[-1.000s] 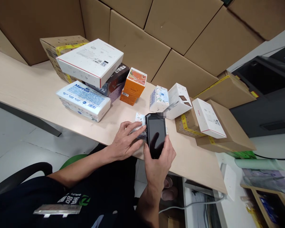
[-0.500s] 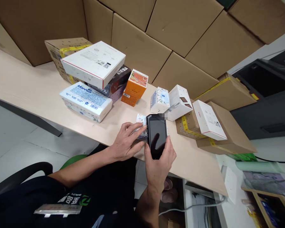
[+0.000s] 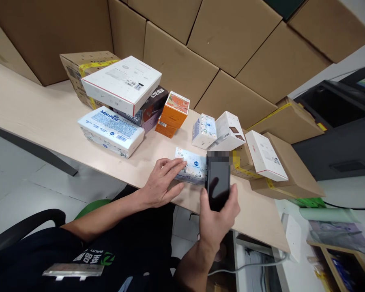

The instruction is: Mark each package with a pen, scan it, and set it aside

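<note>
"Head view: what's changed?"

"My right hand (image 3: pixel 217 223) has shifted the phone (image 3: pixel 219 184) rightward, clasped between thumb and fingers, so more of the tissue pack (image 3: pixel 193 163) shows at the centre."

"And your left hand (image 3: pixel 158 184)?"

"Spread wide, fingertips on the pack's left end."

"Obstructions?"

"The phone blocks my view at the pack's right edge. Beyond, right of centre, stands a white carton (image 3: pixel 231 137); an orange box (image 3: pixel 173 117) is upper centre."

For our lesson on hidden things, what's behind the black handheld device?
A floral tissue pack emerges left of the black handheld device; its right end and some tabletop are covered.
</note>
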Demonstrator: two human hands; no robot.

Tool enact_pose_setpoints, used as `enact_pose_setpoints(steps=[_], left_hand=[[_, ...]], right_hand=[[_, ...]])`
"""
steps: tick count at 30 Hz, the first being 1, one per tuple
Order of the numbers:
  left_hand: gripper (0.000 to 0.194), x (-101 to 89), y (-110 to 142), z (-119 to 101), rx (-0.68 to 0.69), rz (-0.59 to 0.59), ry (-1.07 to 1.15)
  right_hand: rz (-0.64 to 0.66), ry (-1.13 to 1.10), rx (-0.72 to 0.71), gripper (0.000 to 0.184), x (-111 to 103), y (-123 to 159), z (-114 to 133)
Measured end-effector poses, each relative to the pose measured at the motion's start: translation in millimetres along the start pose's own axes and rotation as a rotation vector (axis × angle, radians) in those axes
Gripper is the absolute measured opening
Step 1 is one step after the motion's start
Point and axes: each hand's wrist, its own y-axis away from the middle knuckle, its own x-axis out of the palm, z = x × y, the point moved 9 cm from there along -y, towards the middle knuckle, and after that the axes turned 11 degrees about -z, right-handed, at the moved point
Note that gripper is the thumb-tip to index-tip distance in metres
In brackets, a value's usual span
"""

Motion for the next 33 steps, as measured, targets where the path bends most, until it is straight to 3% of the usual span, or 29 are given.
enact_pose_setpoints(steps=[5, 10, 13, 18, 21, 24, 29, 33], left_hand=[[0.058, -0.8, 0, 0, -0.007, 0.001, 0.005], [0.057, -0.3, 0, 0, 0.0, 0.002, 0.002], [0.056, 0.3, 1, 0, -0.004, 0.007, -0.005], [0.052, 0.2, 2, 2, -0.024, 0.016, -0.019], [0.052, 0.8, 3, 4, -0.044, 0.023, -0.003], [0.052, 1.2, 3, 6, -0.064, 0.025, 0.011], [0.047, -0.3, 2, 6, -0.082, 0.016, 0.024], [0.047, -2.9, 2, 7, -0.094, -0.001, 0.04]], right_hand=[[-0.074, 0.169, 0.136, 0.087, -24, -8, -56], [0.064, 0.348, 0.267, 0.089, -22, -3, -113], [0.113, 0.379, 0.288, 0.091, -15, 2, -132], [0.183, 0.382, 0.272, 0.091, -1, 6, -143], [0.191, 0.351, 0.23, 0.09, -3, -1, -134], [0.222, 0.228, 0.102, 0.088, -1, -21, -103], [0.698, -0.272, -0.009, 0.088, 58, -42, -40], [0.871, -0.376, -0.209, 0.083, 97, -51, -11]])
